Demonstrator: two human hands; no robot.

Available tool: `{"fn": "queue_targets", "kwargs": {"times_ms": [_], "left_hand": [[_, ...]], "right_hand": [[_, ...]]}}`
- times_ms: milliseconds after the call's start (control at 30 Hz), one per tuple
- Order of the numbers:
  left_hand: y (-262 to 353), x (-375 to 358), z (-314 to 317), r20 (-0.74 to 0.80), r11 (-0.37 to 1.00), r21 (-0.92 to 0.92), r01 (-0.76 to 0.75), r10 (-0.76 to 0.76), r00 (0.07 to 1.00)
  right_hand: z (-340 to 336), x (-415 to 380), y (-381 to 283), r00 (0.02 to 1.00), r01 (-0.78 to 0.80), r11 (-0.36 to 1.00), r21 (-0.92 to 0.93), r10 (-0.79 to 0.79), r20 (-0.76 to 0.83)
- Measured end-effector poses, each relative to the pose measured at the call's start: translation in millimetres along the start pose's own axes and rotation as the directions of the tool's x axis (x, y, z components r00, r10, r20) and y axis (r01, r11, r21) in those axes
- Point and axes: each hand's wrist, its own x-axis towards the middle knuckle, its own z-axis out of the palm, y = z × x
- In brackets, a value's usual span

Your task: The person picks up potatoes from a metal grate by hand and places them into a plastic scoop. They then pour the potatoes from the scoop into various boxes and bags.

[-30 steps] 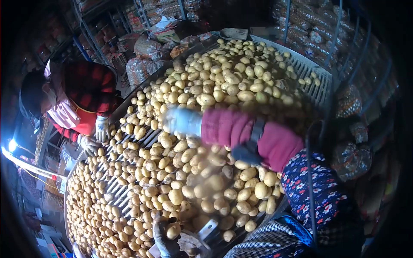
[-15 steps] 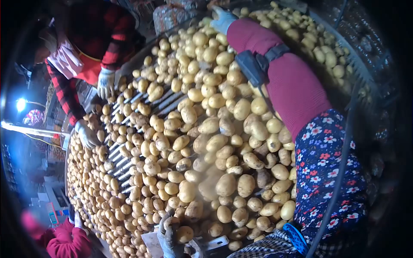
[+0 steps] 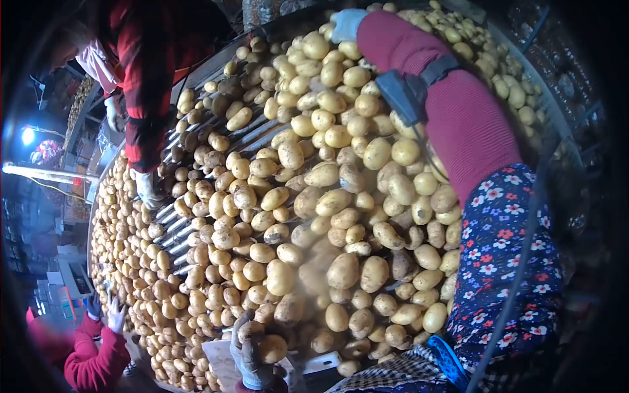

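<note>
My left hand (image 3: 246, 357), in a grey glove, is at the bottom. Its fingers curl around a potato (image 3: 270, 349), with a second potato (image 3: 254, 329) against the fingers. Under and beside it lies a pale flat board (image 3: 219, 357), next to a white slotted handle-like piece (image 3: 322, 363). My right hand (image 3: 347, 25), in a light blue-white glove, reaches to the heap's far edge at the top. Its fingers look curled, but what they hold, if anything, is hidden. A dark device (image 3: 400, 97) is strapped over my pink right sleeve.
Potatoes (image 3: 324, 173) cover a wide surface with metal bars (image 3: 180, 232). A co-worker in a red checked sleeve (image 3: 145, 98) rests a gloved hand (image 3: 149, 188) among them. Another co-worker's gloved hand (image 3: 116, 314) is at lower left. A dark cable (image 3: 517, 262) hangs in front.
My right hand has come down slightly and its fingers look more curled. The checked-sleeved co-worker leans in further, one hand lower and the other drawn back. The lower-left co-worker's hand is raised.
</note>
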Motion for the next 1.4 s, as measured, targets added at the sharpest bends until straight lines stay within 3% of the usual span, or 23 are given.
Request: {"fn": "queue_targets", "kwargs": {"times_ms": [100,133,167,200,233,267,333,467,600,667,733,767,800,867,900,1000,1067,1100,1167,1200,1267,1300,1400], "left_hand": [[0,0,4,-0.061,0.985,-0.123,0.121,-0.129,0.99],[-5,-1,1,-0.052,0.984,-0.139,0.11,-0.119,0.992],[-13,0,-3,0.001,0.999,0.021,0.041,-0.041,0.999],[-18,-2,-4,0.053,0.984,0.176,-0.034,0.025,0.998],[-9,-1,0,0.0,0.967,-0.224,0.125,-0.128,0.992],[-11,1,3,-0.046,0.916,-0.383,0.12,-0.148,0.988],[-21,0,2,-0.035,0.962,-0.256,0.09,-0.103,0.994],[-15,1,6,-0.036,0.925,-0.37,0.083,-0.104,0.994],[-2,3,5,-0.026,0.925,-0.369,0.09,-0.107,0.994],[-15,2,10,-0.018,0.909,-0.405,0.097,-0.114,0.993],[-11,2,14,-0.113,0.875,-0.484,-0.019,-0.041,0.993],[-9,1,8,-0.045,0.864,-0.501,0.043,-0.076,0.996],[-16,-2,7,-0.048,0.862,-0.505,0.033,-0.066,0.997],[-33,-5,4,0.105,0.59,-0.779,0.212,-0.21,0.972],[-7,-7,4,0.239,0.42,-0.873,0.246,-0.07,0.968],[31,-16,12,0.278,0.312,-0.919,0.239,0.085,0.957],[21,-17,26,0.255,0.334,-0.926,0.177,0.208,0.944],[33,-21,19,0.29,0.353,-0.912,0.21,0.191,0.938],[49,-31,11,0.325,0.363,-0.899,0.245,0.178,0.929],[51,-36,11,0.368,0.343,-0.89,0.299,0.156,0.916],[38,-42,15,0.421,0.325,-0.875,0.359,0.142,0.896],[15,-46,26,0.397,0.257,-0.897,0.36,0.105,0.912],[2,-65,26,0.404,0.111,-0.91,0.4,0.008,0.915]], "right_hand": [[16,0,-9,0.932,0.345,0.916,-0.205,-0.309,0.192],[36,-9,-7,0.861,0.496,0.721,-0.483,-0.479,0.17],[49,1,-5,0.74,0.671,0.664,-0.33,-0.626,0.245],[34,-29,-25,0.864,0.468,0.88,-0.083,-0.436,0.251],[37,-46,-28,0.553,0.801,0.52,-0.297,-0.832,0.035],[44,-61,-39,0.883,0.386,0.906,0.175,-0.418,0.213],[23,-109,-92,0.984,0.021,0.982,0.189,-0.054,0.168],[53,-140,-128,0.996,0.087,0.964,0.253,-0.088,-0.006],[42,-183,-179,0.994,0.05,0.945,0.322,-0.079,0.077],[39,-201,-185,0.96,0.187,0.885,0.426,-0.257,0.113],[41,-210,-189,0.966,0.121,0.542,0.831,-0.257,0.027],[40,-212,-187,0.955,-0.014,0.024,1.0,-0.297,0.02],[34,-211,-182,0.974,0.12,0.2,0.972,-0.215,-0.076],[-14,-258,-176,0.981,0.004,0.05,0.999,-0.193,0.005],[-18,-282,-174,0.96,0.007,-0.033,0.999,-0.279,-0.016],[-2,-361,-196,0.795,-0.068,-0.258,0.964,-0.598,-0.104],[-14,-419,-225,0.83,-0.156,0.091,0.984,-0.528,0.18],[-2,-430,-233,0.829,-0.149,0.098,0.984,-0.53,0.179],[24,-441,-239,0.848,-0.278,-0.282,0.918,-0.521,0.097],[19,-449,-242,0.847,-0.278,-0.273,0.921,-0.521,0.101],[3,-467,-252,0.849,0.166,0.034,0.986,-0.512,-0.126],[51,-466,-249,0.814,-0.08,-0.217,0.973,-0.578,-0.062],[41,-483,-253,0.795,-0.139,0.031,0.99,-0.592,0.13]]}}
